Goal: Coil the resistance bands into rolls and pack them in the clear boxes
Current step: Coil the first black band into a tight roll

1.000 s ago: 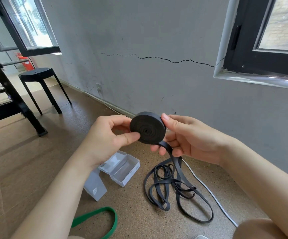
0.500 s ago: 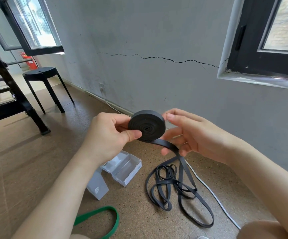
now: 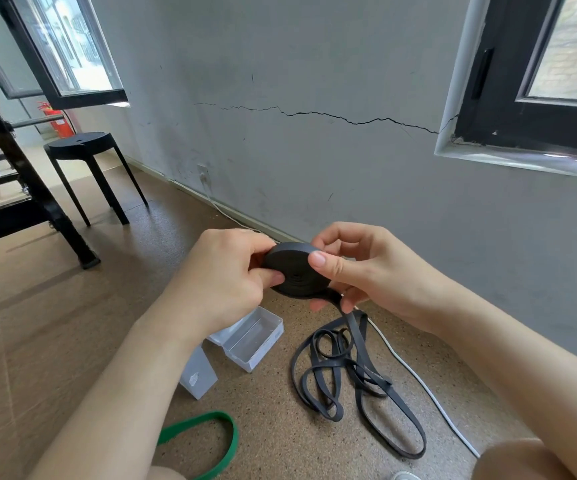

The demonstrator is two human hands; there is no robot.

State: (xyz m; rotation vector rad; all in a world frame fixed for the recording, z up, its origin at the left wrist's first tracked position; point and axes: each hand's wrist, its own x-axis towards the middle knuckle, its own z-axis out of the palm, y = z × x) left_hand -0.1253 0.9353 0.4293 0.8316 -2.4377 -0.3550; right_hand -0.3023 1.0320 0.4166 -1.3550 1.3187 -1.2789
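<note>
**A:** While both hands are raised over the speckled brown floor (image 3: 263, 427), what do they hold?

**B:** The left hand (image 3: 218, 282) and the right hand (image 3: 366, 271) grip one flat round roll of black rubber resistance band (image 3: 297, 275) between them. The fingers are curled round its rim, and each thumb presses on it.

**A:** Is the whole band wound?

**B:** No. Its loose black tail (image 3: 353, 375) drops from under the right hand and lies in tangled loops on the floor, just right of the open clear plastic box (image 3: 269, 344).

**A:** Anything else down there?

**B:** A green rubber band loop (image 3: 211, 419) lies at the near left. A white cable (image 3: 418, 379) runs along the right, beside the tail.
</note>
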